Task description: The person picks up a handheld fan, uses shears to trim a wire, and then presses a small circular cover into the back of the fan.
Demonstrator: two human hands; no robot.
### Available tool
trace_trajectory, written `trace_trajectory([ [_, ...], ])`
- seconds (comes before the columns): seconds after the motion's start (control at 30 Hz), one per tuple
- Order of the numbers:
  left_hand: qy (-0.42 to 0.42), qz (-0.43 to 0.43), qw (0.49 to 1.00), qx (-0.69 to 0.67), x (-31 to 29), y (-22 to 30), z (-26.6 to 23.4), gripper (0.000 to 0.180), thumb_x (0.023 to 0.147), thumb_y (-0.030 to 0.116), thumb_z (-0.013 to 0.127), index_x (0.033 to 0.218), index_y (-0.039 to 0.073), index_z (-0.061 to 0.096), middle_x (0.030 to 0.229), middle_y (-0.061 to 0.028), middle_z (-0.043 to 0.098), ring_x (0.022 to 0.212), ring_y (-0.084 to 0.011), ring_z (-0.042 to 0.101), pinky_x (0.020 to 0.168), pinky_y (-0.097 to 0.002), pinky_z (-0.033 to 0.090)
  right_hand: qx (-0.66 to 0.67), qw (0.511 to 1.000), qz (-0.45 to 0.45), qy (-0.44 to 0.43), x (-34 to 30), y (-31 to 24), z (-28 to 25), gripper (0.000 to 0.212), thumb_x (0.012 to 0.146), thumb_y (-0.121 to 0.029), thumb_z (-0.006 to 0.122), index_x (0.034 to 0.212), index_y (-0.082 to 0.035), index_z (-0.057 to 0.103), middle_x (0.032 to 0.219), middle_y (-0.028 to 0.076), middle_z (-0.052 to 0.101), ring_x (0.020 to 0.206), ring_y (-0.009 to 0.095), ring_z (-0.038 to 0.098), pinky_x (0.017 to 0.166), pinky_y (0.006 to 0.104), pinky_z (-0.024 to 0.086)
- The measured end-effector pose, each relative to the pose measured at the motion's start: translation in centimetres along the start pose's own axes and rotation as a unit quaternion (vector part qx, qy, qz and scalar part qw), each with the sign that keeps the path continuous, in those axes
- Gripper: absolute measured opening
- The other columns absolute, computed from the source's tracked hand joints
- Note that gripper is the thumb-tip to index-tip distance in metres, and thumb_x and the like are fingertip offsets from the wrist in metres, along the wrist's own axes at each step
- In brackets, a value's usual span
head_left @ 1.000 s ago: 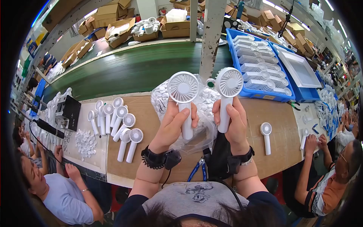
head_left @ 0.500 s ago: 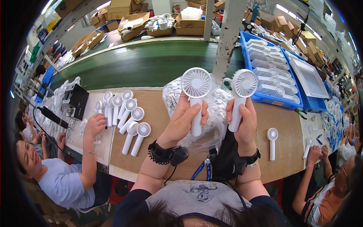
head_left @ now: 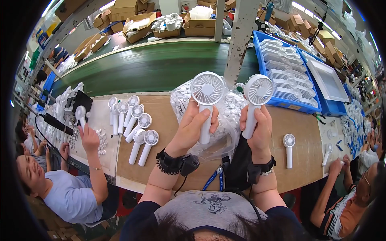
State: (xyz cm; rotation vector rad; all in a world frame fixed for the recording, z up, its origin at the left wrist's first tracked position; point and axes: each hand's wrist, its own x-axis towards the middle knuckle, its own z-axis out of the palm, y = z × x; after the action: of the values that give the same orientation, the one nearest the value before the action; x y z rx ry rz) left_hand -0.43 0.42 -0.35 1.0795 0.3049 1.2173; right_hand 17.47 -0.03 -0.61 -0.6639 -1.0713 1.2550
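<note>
My left hand point(head_left: 192, 130) is closed round the handle of a white handheld fan point(head_left: 208, 89), held upright with its grille toward me. A second white handheld fan point(head_left: 258, 90) stands upright in my right hand point(head_left: 260, 130), its head slightly turned. The two fans are side by side and apart. Behind them lies a clear plastic bag point(head_left: 231, 106) full of small white parts. To the left, several white handheld fans point(head_left: 151, 137) lie on the brown board point(head_left: 173, 106), and one more fan point(head_left: 289, 141) lies to the right.
Blue-handled pliers point(head_left: 213, 178) lie near the table's front edge. A blue crate point(head_left: 295, 107) of white fan parts stands at the far right. A green conveyor belt point(head_left: 152, 66) runs behind, past a metal post point(head_left: 237, 48). Co-workers sit on both sides.
Both my hands keep hold of their fans, almost unmoved. On the left, the co-worker's hand has moved away from the group of fans and now holds one up.
</note>
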Motion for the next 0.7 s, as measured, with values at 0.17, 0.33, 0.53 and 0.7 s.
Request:
trace_trajectory([
  [0.17, 0.005, 0.001, 1.000, -0.013, 0.03, -0.07, 0.11, 0.044, 0.089, 0.009, 0.036, 0.129, 0.010, 0.018, 0.079, -0.0087, 0.045, 0.059, -0.0131, 0.045, 0.057, -0.0251, 0.040, -0.002, 1.000, 0.009, 0.020, -0.17, -0.12, 0.01, 0.046, 0.085, -0.027, 0.039, 0.117, 0.006, 0.041, 0.068, 0.007, 0.048, 0.053, 0.011, 0.044, 0.048, 0.0214, 0.035],
  [0.33, 0.018, 0.003, 1.000, -0.017, 0.01, 0.18, 0.25, 0.044, 0.088, 0.009, 0.036, 0.129, 0.010, 0.018, 0.079, -0.0087, 0.045, 0.059, -0.0131, 0.045, 0.057, -0.0251, 0.040, -0.006, 1.000, 0.007, 0.017, -0.09, -0.09, 0.37, 0.047, 0.085, -0.027, 0.039, 0.116, 0.007, 0.041, 0.068, 0.007, 0.047, 0.052, 0.011, 0.043, 0.047, 0.0214, 0.035],
  [0.53, 0.014, 0.009, 1.000, -0.013, -0.08, 0.05, 0.31, 0.044, 0.088, 0.008, 0.036, 0.128, 0.009, 0.019, 0.079, -0.0085, 0.045, 0.058, -0.0129, 0.045, 0.057, -0.0251, 0.040, -0.016, 1.000, 0.009, 0.015, -0.14, -0.04, 0.47, 0.048, 0.085, -0.028, 0.039, 0.117, 0.008, 0.040, 0.068, 0.007, 0.047, 0.052, 0.011, 0.043, 0.047, 0.0212, 0.035],
  [0.7, 0.011, 0.001, 1.000, -0.003, -0.03, 0.15, 0.25, 0.044, 0.088, 0.008, 0.035, 0.129, 0.009, 0.019, 0.079, -0.0084, 0.045, 0.058, -0.0127, 0.045, 0.057, -0.0249, 0.040, 0.014, 1.000, 0.011, -0.020, -0.05, 0.13, 0.02, 0.030, 0.086, -0.022, 0.038, 0.104, 0.001, 0.044, 0.071, 0.009, 0.050, 0.054, 0.012, 0.045, 0.050, 0.0231, 0.037],
])
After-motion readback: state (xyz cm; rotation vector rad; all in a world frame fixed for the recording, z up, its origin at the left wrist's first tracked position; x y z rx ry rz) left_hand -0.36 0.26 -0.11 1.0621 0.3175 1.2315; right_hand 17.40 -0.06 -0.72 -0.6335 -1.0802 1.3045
